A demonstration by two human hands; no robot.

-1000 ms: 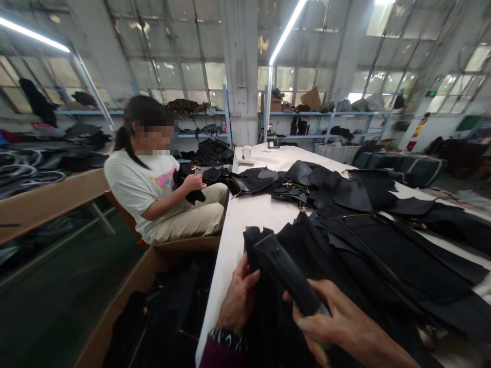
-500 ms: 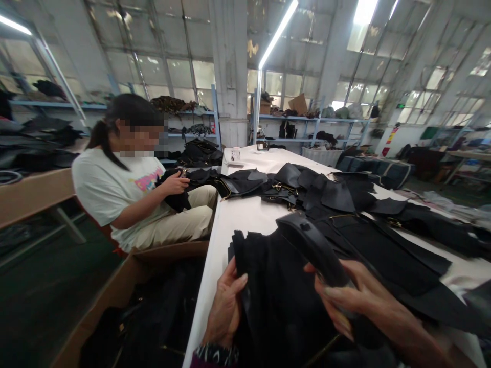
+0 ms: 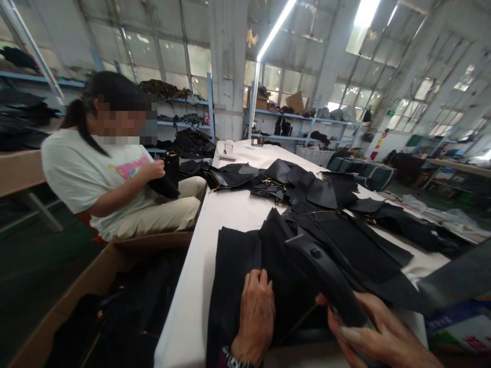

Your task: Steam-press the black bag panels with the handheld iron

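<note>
In the head view my left hand (image 3: 256, 312) lies over a dark stack of black fabric pieces (image 3: 232, 266) on the table. Its fingers are bent and pressed together on the cloth, and their tips are hidden. My right hand (image 3: 370, 327) is wrapped round the handle of a black handheld tool (image 3: 326, 271) with a long curved body and a small button on top. The tool's head points to the upper left, over the black fabric right of my left hand. A gold zipper line (image 3: 305, 319) runs across the cloth between my hands.
A cardboard box (image 3: 76, 286) of black pieces stands left of the white table (image 3: 226, 209). A seated co-worker (image 3: 126, 184) holds a black piece beyond it. Black pieces with gold zippers (image 3: 284, 179) spread across the table. A dark grey flap (image 3: 456, 276) is at the right.
My left hand has moved right and turned from gripping the fabric's left edge to lying on top of it. The stack's left part now lies flatter. The right hand still holds the tool.
</note>
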